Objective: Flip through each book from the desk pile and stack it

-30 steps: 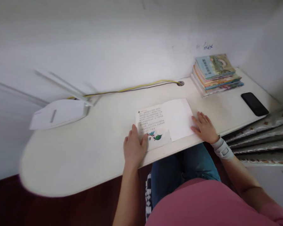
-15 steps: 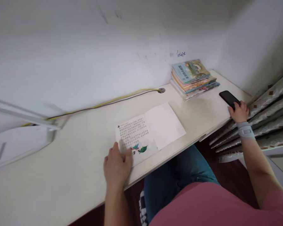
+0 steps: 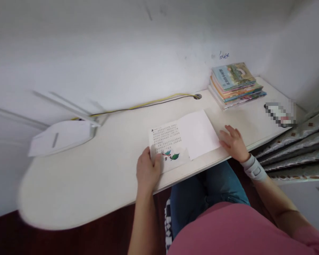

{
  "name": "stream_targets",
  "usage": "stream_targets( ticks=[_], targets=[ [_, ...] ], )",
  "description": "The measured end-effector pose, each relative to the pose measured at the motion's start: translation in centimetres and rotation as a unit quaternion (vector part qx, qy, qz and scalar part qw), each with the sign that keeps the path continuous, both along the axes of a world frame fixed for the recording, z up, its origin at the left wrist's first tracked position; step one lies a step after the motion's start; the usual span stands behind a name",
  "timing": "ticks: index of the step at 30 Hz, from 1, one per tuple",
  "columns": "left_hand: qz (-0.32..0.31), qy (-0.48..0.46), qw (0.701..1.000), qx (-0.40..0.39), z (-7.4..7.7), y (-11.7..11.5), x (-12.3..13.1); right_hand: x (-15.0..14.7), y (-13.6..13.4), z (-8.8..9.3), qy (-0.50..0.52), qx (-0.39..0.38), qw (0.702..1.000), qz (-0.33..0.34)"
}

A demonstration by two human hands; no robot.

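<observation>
An open booklet (image 3: 194, 136) lies on the white desk. Its left page carries rows of printed characters and a small picture of a leaf and insects; the right page looks blank. At the lower left corner, my left hand (image 3: 149, 168) is closed on the booklet's edge, thumb over the page and fingers along the outer side. My right hand (image 3: 234, 144), with a grey band on its wrist, is open at the right page's edge. Its fingers are spread, and the thumb is at or very near the paper.
A stack of thin books (image 3: 236, 85) stands against the wall at the back right. The phone (image 3: 279, 114) beside it is blurred by pixels. Cables (image 3: 154, 105) run along the wall to a desk hole (image 3: 197, 96). A white device with antennas (image 3: 61, 138) sits at left; curtains (image 3: 305, 141) hang at right.
My right hand has let go of the phone and moved left to the booklet's right edge. My left hand stays at the booklet's corner. The view has shifted left.
</observation>
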State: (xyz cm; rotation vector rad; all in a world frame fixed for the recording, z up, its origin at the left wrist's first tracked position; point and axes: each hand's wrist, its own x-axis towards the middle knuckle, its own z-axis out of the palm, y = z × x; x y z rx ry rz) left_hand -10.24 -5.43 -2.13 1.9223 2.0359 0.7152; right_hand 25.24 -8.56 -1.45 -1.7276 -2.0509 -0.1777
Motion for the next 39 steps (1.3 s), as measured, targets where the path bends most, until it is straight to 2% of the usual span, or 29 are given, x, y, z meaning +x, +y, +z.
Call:
stream_targets(
  ticks=[2,5,10,17,28,39],
  targets=[
    [0.004,-0.011,1.0,0.009,-0.1,-0.1,0.0,-3.0,-0.1,0.1,-0.028,-0.026,0.999,0.022],
    [0.007,-0.023,1.0,0.02,-0.2,-0.3,0.0,-4.7,0.0,-0.1,-0.063,-0.056,0.996,0.027],
    [0.003,-0.018,1.0,0.006,0.4,-0.6,0.2,-4.5,0.2,-0.7,-0.084,-0.073,0.994,0.023],
    [0.003,-0.001,1.0,-0.026,1.2,-0.8,0.4,-4.7,0.3,-0.4,-0.055,-0.067,0.996,0.019],
    [-0.009,0.008,1.0,-0.024,1.0,-0.9,0.4,-4.5,0.2,-0.6,-0.037,-0.033,0.998,0.029],
    [-0.041,0.009,0.999,-0.013,0.9,-0.9,0.1,-4.2,0.3,-0.7,-0.041,-0.03,0.998,0.043]
  ],
)
